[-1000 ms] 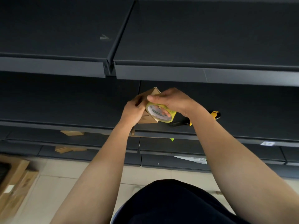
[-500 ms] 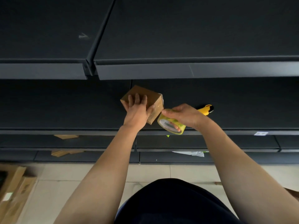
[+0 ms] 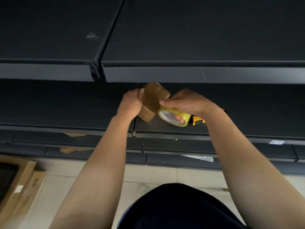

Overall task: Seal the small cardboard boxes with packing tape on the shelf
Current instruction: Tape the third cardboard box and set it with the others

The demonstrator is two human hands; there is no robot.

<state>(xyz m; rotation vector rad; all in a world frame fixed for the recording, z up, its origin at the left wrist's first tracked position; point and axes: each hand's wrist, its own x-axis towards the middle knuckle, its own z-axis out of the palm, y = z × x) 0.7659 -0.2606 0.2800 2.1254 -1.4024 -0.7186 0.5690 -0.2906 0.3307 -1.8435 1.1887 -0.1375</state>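
Above the shelf (image 3: 66, 104), left hand (image 3: 131, 104) grips the tilted brown box (image 3: 153, 96), right hand (image 3: 186, 101) clutches the yellow tape roll (image 3: 166, 115).

Extends both bare forearms up from the bottom corners of the frame, angled inward to meet just above centre. Clamps the left grip (image 3: 132, 103) on the left side of a small box (image 3: 153, 96), back of the hand toward the camera, wrist straight, outline blurred. Curls the right grip (image 3: 186, 101) over a tape roll (image 3: 173, 119), knuckles up, fingertips (image 3: 179, 117) showing through the core, leading fingers meeting at the box's right edge. Holds the two grips level and close, parted only by the box.
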